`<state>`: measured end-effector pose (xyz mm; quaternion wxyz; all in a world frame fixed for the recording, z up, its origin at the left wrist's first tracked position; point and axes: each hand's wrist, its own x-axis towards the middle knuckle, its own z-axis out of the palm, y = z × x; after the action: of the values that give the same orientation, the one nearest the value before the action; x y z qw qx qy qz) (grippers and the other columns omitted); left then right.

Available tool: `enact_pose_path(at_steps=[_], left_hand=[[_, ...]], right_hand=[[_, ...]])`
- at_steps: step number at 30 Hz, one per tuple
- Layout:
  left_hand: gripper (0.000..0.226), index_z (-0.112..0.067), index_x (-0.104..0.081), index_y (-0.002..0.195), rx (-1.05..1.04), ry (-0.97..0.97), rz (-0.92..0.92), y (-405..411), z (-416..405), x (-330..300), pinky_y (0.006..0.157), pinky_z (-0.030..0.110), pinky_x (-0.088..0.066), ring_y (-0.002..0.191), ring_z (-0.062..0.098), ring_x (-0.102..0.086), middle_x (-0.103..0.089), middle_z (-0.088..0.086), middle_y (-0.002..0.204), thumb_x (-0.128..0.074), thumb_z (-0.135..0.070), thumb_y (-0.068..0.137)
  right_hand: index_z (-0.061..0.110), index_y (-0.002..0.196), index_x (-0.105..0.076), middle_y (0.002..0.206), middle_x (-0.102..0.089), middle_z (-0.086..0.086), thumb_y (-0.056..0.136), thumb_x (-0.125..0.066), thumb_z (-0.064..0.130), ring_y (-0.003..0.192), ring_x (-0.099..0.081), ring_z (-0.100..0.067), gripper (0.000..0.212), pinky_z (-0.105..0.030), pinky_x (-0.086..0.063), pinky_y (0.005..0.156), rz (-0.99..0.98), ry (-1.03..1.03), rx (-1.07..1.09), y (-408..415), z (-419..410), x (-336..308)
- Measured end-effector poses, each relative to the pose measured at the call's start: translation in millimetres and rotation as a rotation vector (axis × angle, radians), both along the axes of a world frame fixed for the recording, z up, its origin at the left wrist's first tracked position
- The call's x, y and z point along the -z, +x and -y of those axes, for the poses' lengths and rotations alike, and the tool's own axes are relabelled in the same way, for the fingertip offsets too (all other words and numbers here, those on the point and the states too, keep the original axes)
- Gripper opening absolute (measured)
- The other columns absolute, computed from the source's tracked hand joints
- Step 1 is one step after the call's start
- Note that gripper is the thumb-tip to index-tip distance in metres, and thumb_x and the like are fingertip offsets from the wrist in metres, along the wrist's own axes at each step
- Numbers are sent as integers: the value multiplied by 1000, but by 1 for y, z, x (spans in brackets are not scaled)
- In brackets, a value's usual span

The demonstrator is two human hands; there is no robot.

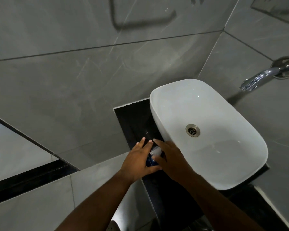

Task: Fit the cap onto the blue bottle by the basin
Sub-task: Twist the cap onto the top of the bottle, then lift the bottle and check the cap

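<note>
Blue bottle, dark plastic and mostly hidden, stands on the black glossy desk just left of the white oval ceramic basin, pinched between the person's two hands. Only a narrow strip of its dark blue body shows in the gap between the palms. At its top sits a pale, whitish rounded cap, touching the bottle's upper end; whether it is fully seated or only resting there cannot be told, since the fingers cover the join. The left hand wraps the bottle from the left side, its fingers stretched forward past the cap and its thumb crossing the body low down, so its grip is closed on the bottle. The right hand comes in from the basin side, its fingers curled around the cap and the bottle's neck, its grip narrow and closed on the cap. The basin holds nothing but its round metal drain at the centre. A chrome wall spout juts from the grey marbled tile wall above the basin's far right side, well apart from the hands.
</note>
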<state>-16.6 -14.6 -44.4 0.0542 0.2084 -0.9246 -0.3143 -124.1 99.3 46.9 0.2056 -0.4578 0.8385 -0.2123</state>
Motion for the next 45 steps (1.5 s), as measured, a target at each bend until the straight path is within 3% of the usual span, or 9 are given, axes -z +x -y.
enact_pose_path(at_steps=[6,11,17,21,25,28,31,36,45], left_hand=[[103,-24,-26,151,-30,33,8,1,-1,-1,121,39,-12,149,15,-5,-24,2,161,-49,-82,70],[90,-18,-32,149,-103,43,-52,-2,7,-9,118,32,-12,147,16,-14,-33,3,156,-64,-61,77],[70,-23,-52,131,-286,259,-134,-14,54,-14,85,28,-52,101,9,-63,-67,-5,116,-74,-55,72],[71,-27,-54,129,-395,361,-200,-28,105,-5,83,30,-55,96,5,-65,-68,-8,111,-75,-54,67],[63,-24,-58,126,-410,368,-231,-48,163,1,79,22,-52,94,6,-66,-71,-6,106,-84,-35,70],[65,-22,-61,122,-458,385,-263,-55,190,2,79,27,-53,93,9,-68,-73,-2,105,-77,-47,65],[62,-20,-62,121,-481,379,-265,-61,208,6,79,28,-55,93,14,-68,-73,2,105,-76,-42,64],[59,-18,-60,121,-471,364,-273,-64,216,2,75,18,-50,91,11,-67,-70,-4,102,-84,-24,68],[64,-22,-64,111,-517,346,-322,-63,210,-6,74,31,-56,80,9,-68,-72,-5,93,-78,-50,55]], right_hand=[[21,135,-37,130,-53,-6,84,-61,34,118,-52,-21,57,-34,-42,103,52,96,101,3,6,6],[24,115,-56,110,-68,-3,81,-64,32,99,-64,-17,36,-38,-51,94,177,6,68,-2,22,10],[19,122,-53,118,-66,-6,86,-60,29,107,-60,-22,37,-28,-42,94,159,-36,94,-13,78,13],[14,116,-57,113,-67,-11,88,-58,22,104,-61,-25,29,-27,-41,93,226,-65,97,-26,134,8],[10,112,-59,108,-67,-13,88,-57,17,94,-59,-19,25,-15,-34,75,222,-105,120,-41,189,11],[-3,109,-59,113,-64,-22,91,-53,10,106,-58,-29,23,-10,-29,63,259,13,75,-51,225,12],[8,112,-57,105,-66,-11,88,-56,14,99,-61,-24,25,-9,-32,68,220,-76,124,-56,243,13],[27,134,-37,139,-46,-8,87,-55,20,124,-48,-27,51,-42,-41,104,78,-84,-32,-63,248,7],[10,115,-55,113,-65,-18,92,-50,21,104,-61,-34,26,-44,-50,92,-94,-41,-172,-75,260,-5]])
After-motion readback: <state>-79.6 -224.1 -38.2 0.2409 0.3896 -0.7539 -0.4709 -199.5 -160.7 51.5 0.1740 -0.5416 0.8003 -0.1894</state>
